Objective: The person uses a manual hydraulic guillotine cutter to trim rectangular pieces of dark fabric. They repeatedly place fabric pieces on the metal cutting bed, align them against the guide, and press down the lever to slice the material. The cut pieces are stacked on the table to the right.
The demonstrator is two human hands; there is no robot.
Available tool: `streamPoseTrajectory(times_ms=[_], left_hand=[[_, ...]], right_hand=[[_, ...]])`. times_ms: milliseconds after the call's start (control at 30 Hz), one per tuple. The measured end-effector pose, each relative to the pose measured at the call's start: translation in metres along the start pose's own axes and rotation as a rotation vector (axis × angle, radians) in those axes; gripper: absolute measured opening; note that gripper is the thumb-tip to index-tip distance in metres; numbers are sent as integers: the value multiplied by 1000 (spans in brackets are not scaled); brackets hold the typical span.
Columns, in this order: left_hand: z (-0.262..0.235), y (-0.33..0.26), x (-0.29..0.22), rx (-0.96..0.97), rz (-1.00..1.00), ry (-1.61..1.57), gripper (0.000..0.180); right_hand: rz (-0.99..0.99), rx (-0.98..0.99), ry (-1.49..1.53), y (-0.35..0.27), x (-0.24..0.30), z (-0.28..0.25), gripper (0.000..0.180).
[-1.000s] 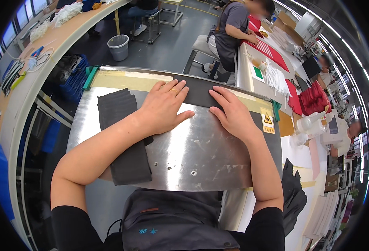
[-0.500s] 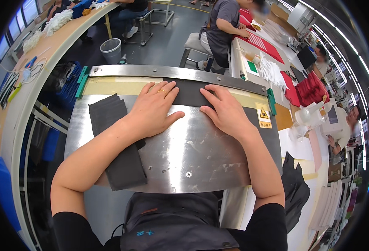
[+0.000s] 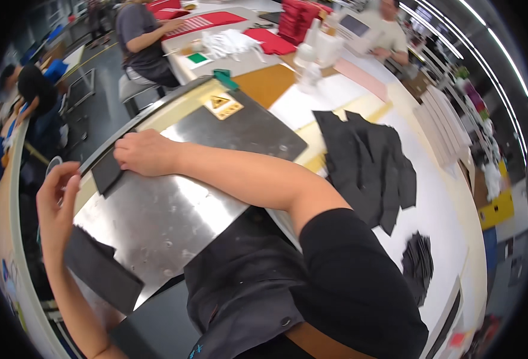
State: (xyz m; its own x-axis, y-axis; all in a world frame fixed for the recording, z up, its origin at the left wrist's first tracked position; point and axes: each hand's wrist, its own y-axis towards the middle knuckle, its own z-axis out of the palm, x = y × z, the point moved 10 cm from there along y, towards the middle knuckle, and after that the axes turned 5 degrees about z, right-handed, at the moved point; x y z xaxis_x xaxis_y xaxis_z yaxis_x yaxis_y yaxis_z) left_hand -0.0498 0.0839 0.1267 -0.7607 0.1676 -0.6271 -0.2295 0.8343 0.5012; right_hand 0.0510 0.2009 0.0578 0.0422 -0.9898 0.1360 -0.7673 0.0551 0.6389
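Note:
On the tilted-looking metal plate [image 3: 156, 215], a small black flat piece of material [image 3: 105, 173] lies against the metal bar [image 3: 174, 96] along the far edge. My right hand [image 3: 147, 153] rests at that piece's right end, its fingers curled down onto it. Left of the piece, my left hand [image 3: 59, 190] is raised off the plate with thumb and fingers apart and nothing visible in it. Beside the left forearm lies a stack of black pieces [image 3: 104, 270] at the plate's near left. Motion blurs part of the left hand.
Black cut pieces [image 3: 368, 164] spread over the white table to the right, with a smaller black bundle [image 3: 418, 266] nearer me. Clear bottles [image 3: 307, 63] and white gloves [image 3: 231, 45] stand beyond. A co-worker [image 3: 144, 42] sits at the far table over red material [image 3: 207, 24].
My view has swung right, bringing more of the right table into sight. My left hand has lifted off the black piece; the right hand's fingers have curled in at its end.

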Motion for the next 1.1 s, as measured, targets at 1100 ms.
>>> streamPoseTrajectory(times_ms=[1100], left_hand=[[-53, -200, 106, -641, -499, -461, 26]], right_hand=[[-100, 204, 461, -2, 181, 54, 48]])
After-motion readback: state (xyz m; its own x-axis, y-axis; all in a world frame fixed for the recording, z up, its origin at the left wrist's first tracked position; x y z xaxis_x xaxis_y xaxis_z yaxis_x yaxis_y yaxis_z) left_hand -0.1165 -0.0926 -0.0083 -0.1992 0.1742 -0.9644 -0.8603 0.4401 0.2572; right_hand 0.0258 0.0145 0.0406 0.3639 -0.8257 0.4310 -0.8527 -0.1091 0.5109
